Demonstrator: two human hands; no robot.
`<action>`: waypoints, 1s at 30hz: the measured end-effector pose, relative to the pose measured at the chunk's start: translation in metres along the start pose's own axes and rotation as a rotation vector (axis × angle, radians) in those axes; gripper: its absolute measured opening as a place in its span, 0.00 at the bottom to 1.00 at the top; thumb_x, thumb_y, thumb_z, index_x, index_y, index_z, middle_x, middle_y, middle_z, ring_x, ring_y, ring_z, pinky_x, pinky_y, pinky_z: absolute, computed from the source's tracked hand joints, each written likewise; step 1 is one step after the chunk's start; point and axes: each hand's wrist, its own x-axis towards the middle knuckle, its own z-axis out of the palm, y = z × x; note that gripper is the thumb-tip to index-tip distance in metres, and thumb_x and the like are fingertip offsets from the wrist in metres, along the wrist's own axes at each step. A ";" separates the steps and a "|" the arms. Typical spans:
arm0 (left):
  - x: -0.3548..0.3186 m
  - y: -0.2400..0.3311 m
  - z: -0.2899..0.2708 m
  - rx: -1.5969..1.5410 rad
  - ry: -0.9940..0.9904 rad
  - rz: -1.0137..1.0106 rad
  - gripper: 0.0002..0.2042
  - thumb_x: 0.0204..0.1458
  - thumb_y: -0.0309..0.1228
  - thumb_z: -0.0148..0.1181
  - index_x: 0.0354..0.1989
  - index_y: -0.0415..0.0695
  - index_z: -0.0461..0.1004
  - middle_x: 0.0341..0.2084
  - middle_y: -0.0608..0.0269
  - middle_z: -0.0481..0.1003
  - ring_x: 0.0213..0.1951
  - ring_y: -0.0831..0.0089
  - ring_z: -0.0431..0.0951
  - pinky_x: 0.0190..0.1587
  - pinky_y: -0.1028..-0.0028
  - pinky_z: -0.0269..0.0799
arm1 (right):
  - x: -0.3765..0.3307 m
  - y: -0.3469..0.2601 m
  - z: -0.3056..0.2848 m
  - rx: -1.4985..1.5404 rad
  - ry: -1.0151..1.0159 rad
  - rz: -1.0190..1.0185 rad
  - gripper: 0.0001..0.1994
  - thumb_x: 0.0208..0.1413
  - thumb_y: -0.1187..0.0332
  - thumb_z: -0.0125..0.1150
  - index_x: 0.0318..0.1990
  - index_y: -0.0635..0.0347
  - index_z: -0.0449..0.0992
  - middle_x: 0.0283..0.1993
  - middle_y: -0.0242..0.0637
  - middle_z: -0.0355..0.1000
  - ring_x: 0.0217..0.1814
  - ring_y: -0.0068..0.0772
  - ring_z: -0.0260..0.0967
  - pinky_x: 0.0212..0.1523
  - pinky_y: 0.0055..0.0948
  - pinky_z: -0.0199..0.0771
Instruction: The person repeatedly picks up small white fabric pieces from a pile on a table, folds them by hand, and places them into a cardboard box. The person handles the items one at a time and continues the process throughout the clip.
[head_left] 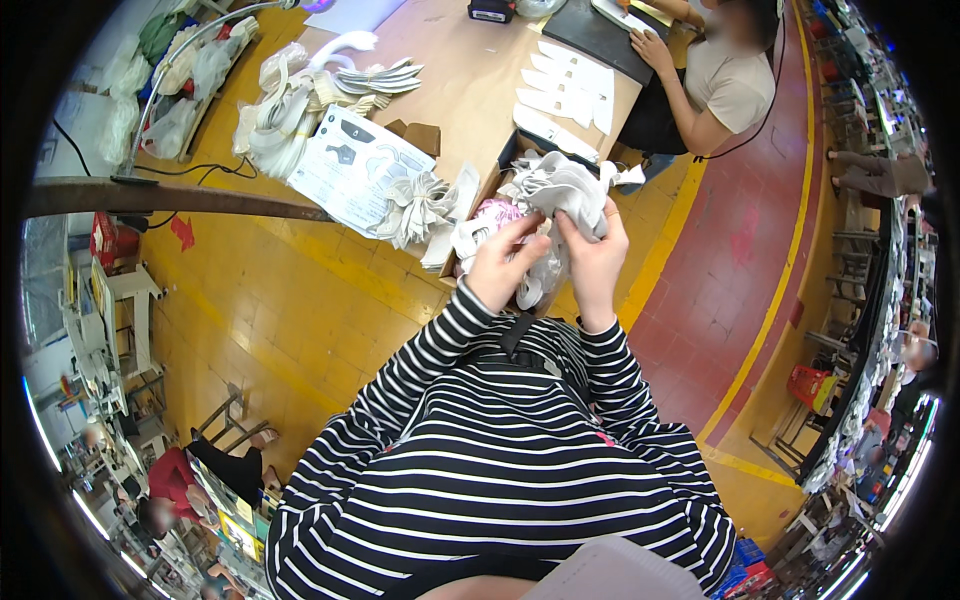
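My right hand (597,262) grips a bundle of white, curved cut pieces (572,188), its thumb in front and its fingers behind the right edge. The pieces look like fabric or thin sheet, layered and fanned out. Just left of the bundle is my left hand (503,264), thumb and bent fingers apart, fingertips close to the lower edge of the pieces. Whether they touch cannot be made out. Below both hands stands an open carton (488,190) with more white pieces, a pink-and-white wrapped bundle (495,216) and clear plastic (546,272), partly hidden by my hands.
On the table (460,90) lie a printed sheet with shape drawings (355,165), tied white bundles (415,208), a pile of white strips (275,130) and flat white cutouts (568,85). A co-worker (715,85) works at the right over a black mat (600,38). A metal bar (180,198) crosses the left.
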 end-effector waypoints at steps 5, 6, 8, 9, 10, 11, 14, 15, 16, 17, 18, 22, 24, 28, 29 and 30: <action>0.012 -0.002 0.012 -0.349 -0.067 -0.006 0.28 0.57 0.41 0.58 0.59 0.36 0.60 0.49 0.59 0.68 0.54 0.72 0.66 0.57 0.73 0.61 | -0.025 0.006 0.014 -0.315 -0.213 -0.462 0.25 0.43 0.77 0.60 0.53 0.69 0.69 0.55 0.52 0.65 0.58 0.52 0.64 0.57 0.40 0.65; 0.013 -0.001 0.010 -0.361 -0.042 0.009 0.26 0.56 0.38 0.59 0.58 0.37 0.61 0.48 0.60 0.69 0.51 0.72 0.68 0.55 0.73 0.63 | -0.029 0.001 0.014 -0.321 -0.248 -0.458 0.25 0.43 0.77 0.60 0.54 0.68 0.69 0.56 0.51 0.64 0.58 0.52 0.64 0.58 0.40 0.65; 0.012 0.000 -0.003 -0.399 0.003 -0.089 0.20 0.54 0.30 0.60 0.54 0.38 0.65 0.44 0.63 0.71 0.45 0.75 0.73 0.49 0.73 0.69 | -0.033 -0.008 0.012 -0.273 -0.334 -0.427 0.25 0.43 0.78 0.59 0.54 0.68 0.69 0.57 0.49 0.64 0.58 0.50 0.64 0.58 0.39 0.64; 0.009 0.002 -0.005 -0.440 0.073 -0.053 0.18 0.54 0.28 0.59 0.52 0.38 0.67 0.43 0.63 0.72 0.42 0.75 0.74 0.48 0.73 0.70 | -0.031 -0.011 0.010 -0.220 -0.370 -0.408 0.24 0.44 0.77 0.59 0.54 0.68 0.69 0.57 0.49 0.64 0.58 0.49 0.64 0.58 0.38 0.65; 0.008 0.001 -0.011 -0.474 0.052 -0.093 0.18 0.54 0.27 0.58 0.52 0.38 0.68 0.43 0.62 0.73 0.42 0.75 0.74 0.47 0.74 0.70 | -0.030 -0.013 0.006 -0.173 -0.402 -0.387 0.24 0.45 0.77 0.59 0.53 0.69 0.69 0.57 0.50 0.64 0.58 0.48 0.64 0.58 0.38 0.65; 0.007 0.002 -0.018 -0.508 0.031 -0.134 0.18 0.53 0.26 0.58 0.52 0.38 0.68 0.43 0.61 0.73 0.42 0.74 0.74 0.47 0.74 0.70 | -0.030 -0.014 0.004 -0.126 -0.434 -0.366 0.23 0.45 0.77 0.60 0.53 0.69 0.69 0.56 0.50 0.64 0.58 0.48 0.64 0.58 0.37 0.65; -0.001 -0.009 -0.022 -0.227 -0.034 -0.056 0.21 0.51 0.24 0.59 0.54 0.36 0.67 0.45 0.60 0.73 0.45 0.73 0.74 0.48 0.73 0.70 | -0.029 -0.007 0.004 0.041 -0.387 -0.128 0.20 0.49 0.71 0.65 0.49 0.70 0.71 0.50 0.46 0.68 0.48 0.37 0.69 0.49 0.30 0.69; -0.003 -0.018 -0.021 -0.069 -0.045 0.048 0.22 0.50 0.23 0.60 0.55 0.35 0.66 0.46 0.60 0.73 0.46 0.73 0.74 0.49 0.73 0.70 | -0.029 -0.004 0.004 0.097 -0.374 -0.043 0.20 0.49 0.70 0.66 0.48 0.70 0.71 0.48 0.45 0.69 0.46 0.35 0.70 0.47 0.28 0.70; -0.003 -0.016 -0.018 -0.019 -0.043 0.081 0.25 0.49 0.22 0.62 0.57 0.35 0.64 0.48 0.58 0.72 0.49 0.72 0.72 0.52 0.72 0.68 | -0.029 -0.003 0.006 0.046 -0.290 -0.048 0.18 0.50 0.69 0.66 0.45 0.70 0.72 0.40 0.39 0.72 0.38 0.25 0.70 0.41 0.23 0.70; -0.004 -0.012 -0.018 0.008 -0.055 0.087 0.25 0.49 0.25 0.63 0.57 0.35 0.64 0.48 0.57 0.71 0.50 0.71 0.72 0.53 0.72 0.67 | -0.028 -0.003 0.006 0.060 -0.289 0.035 0.17 0.52 0.69 0.64 0.46 0.70 0.72 0.40 0.37 0.72 0.38 0.23 0.69 0.42 0.22 0.69; -0.005 -0.009 -0.017 0.035 -0.066 0.094 0.26 0.49 0.28 0.64 0.57 0.35 0.64 0.49 0.57 0.71 0.50 0.69 0.71 0.54 0.71 0.66 | -0.026 -0.004 0.006 0.075 -0.288 0.118 0.16 0.54 0.69 0.62 0.46 0.71 0.72 0.39 0.34 0.73 0.38 0.21 0.69 0.42 0.20 0.69; -0.008 -0.005 -0.024 -0.139 -0.097 -0.001 0.22 0.52 0.30 0.62 0.54 0.36 0.67 0.46 0.60 0.73 0.48 0.72 0.71 0.51 0.74 0.66 | -0.020 0.000 0.001 0.272 -0.261 0.226 0.11 0.57 0.71 0.59 0.44 0.69 0.74 0.35 0.30 0.74 0.33 0.16 0.67 0.35 0.18 0.67; -0.010 -0.005 -0.027 -0.276 -0.095 -0.136 0.18 0.54 0.29 0.60 0.51 0.36 0.69 0.43 0.63 0.74 0.45 0.77 0.72 0.49 0.76 0.67 | -0.018 0.003 0.000 0.356 -0.238 0.231 0.10 0.56 0.72 0.59 0.44 0.68 0.74 0.34 0.29 0.74 0.32 0.15 0.66 0.31 0.19 0.67; -0.009 -0.011 -0.022 -0.363 0.004 -0.088 0.21 0.55 0.30 0.59 0.55 0.35 0.66 0.46 0.61 0.73 0.47 0.74 0.72 0.52 0.74 0.66 | -0.015 -0.005 -0.001 0.192 -0.299 0.192 0.10 0.56 0.73 0.58 0.44 0.67 0.74 0.35 0.31 0.74 0.34 0.17 0.68 0.35 0.20 0.69; -0.008 -0.007 -0.019 -0.378 0.022 -0.069 0.19 0.54 0.29 0.60 0.53 0.35 0.68 0.44 0.62 0.74 0.46 0.75 0.72 0.50 0.75 0.67 | -0.016 -0.003 0.002 0.149 -0.306 0.126 0.10 0.55 0.74 0.58 0.44 0.67 0.74 0.35 0.31 0.74 0.34 0.18 0.69 0.35 0.20 0.69; -0.008 -0.005 -0.017 -0.393 0.039 -0.050 0.18 0.53 0.28 0.61 0.51 0.35 0.69 0.42 0.63 0.74 0.44 0.76 0.73 0.48 0.76 0.68 | -0.017 -0.001 0.003 0.106 -0.312 0.060 0.10 0.55 0.74 0.57 0.44 0.67 0.74 0.35 0.31 0.74 0.34 0.18 0.69 0.36 0.20 0.70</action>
